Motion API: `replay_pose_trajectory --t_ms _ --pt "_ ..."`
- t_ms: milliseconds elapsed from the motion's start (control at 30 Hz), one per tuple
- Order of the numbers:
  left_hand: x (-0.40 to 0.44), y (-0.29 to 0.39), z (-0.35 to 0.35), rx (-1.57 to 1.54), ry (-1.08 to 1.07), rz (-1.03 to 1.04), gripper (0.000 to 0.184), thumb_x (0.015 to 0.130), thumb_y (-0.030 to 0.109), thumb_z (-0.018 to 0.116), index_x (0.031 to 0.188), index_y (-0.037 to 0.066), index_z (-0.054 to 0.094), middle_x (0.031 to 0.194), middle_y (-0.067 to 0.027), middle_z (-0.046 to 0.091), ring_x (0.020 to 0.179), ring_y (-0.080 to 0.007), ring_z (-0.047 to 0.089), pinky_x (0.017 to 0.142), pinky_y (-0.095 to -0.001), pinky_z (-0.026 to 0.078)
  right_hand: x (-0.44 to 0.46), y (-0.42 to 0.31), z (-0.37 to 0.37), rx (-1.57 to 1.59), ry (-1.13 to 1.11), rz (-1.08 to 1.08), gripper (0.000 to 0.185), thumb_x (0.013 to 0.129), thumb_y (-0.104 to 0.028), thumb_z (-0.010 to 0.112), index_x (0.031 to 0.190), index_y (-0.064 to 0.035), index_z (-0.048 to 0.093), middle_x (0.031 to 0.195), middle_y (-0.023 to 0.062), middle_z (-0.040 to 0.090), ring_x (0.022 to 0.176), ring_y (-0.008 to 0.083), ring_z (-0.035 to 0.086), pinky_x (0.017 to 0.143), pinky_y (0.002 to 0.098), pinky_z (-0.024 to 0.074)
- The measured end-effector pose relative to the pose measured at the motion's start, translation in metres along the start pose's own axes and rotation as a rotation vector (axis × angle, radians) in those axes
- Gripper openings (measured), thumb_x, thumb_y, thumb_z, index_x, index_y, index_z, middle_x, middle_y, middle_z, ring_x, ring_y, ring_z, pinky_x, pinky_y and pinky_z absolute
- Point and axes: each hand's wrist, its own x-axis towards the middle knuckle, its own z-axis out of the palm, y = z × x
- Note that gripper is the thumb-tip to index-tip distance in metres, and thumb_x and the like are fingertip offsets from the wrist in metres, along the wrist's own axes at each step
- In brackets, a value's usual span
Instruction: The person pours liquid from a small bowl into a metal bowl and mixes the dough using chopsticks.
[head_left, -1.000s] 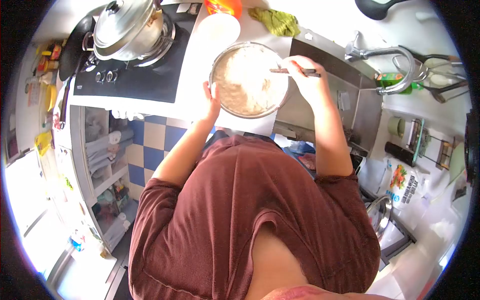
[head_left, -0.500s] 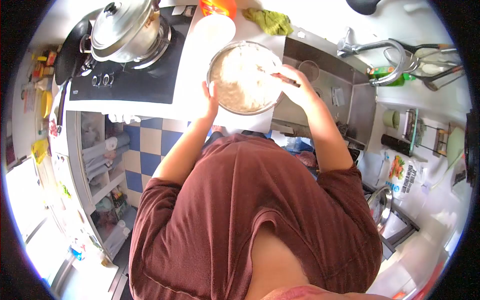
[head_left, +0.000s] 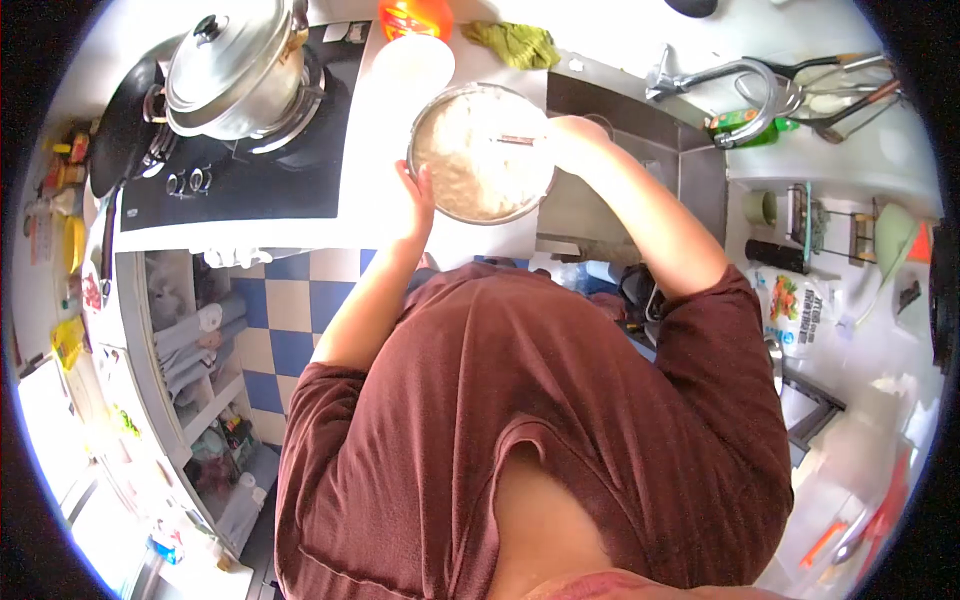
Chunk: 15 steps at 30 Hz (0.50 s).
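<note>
A round metal bowl (head_left: 437,205) stands on the white counter, filled with a pale, lumpy, flour-like mixture (head_left: 470,165). Against its left side, my left hand (head_left: 418,205) steadies the bowl, with the thumb near the rim and the fingers around the outer wall. My right hand (head_left: 577,145) is closed at the bowl's right rim. From it a thin brownish utensil, looking like chopsticks (head_left: 515,139), reaches over the mixture; glare hides the tips. Behind the bowl is a white round dish (head_left: 415,65), washed out by light.
To the left, a lidded steel pot (head_left: 235,85) sits on the black gas hob (head_left: 265,195), with a dark wok (head_left: 125,130) beside it. A green cloth (head_left: 515,45) and an orange container (head_left: 415,18) lie behind. On the right are the steel sink (head_left: 640,205) and curved faucet (head_left: 770,95).
My right hand has shifted slightly left and up, its elbow swinging outward, and the utensil now lies nearer the bowl's middle. My left hand stays on the bowl. The view has shifted slightly.
</note>
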Motion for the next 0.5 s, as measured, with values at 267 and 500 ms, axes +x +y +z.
replay_pose_trajectory --t_ms 267,500 --pt "-0.007 0.014 -0.032 -0.573 -0.369 -0.414 0.043 0.089 0.022 0.045 0.124 0.001 0.031 0.069 -0.0093 0.058 0.054 -0.0154 0.054 0.048 -0.0258 0.042 -0.015 -0.008 -0.027 -0.434 0.178 -0.115 0.023 0.080 -0.020 0.044 0.080 -0.0068 0.063 0.078 0.0141 0.063 0.073 0.0285 0.063 0.064 0.0380 0.0502" --pt "-0.016 0.004 -0.028 -0.702 -0.521 -0.425 0.058 0.090 0.019 0.041 0.136 0.001 0.011 0.068 -0.0085 0.060 0.048 -0.0116 0.054 0.044 -0.0225 0.041 -0.052 -0.025 0.011 0.115 0.032 -0.103 0.027 0.080 -0.028 0.047 0.089 -0.0078 0.063 0.081 0.0152 0.062 0.077 0.0289 0.059 0.071 0.0358 0.0460"
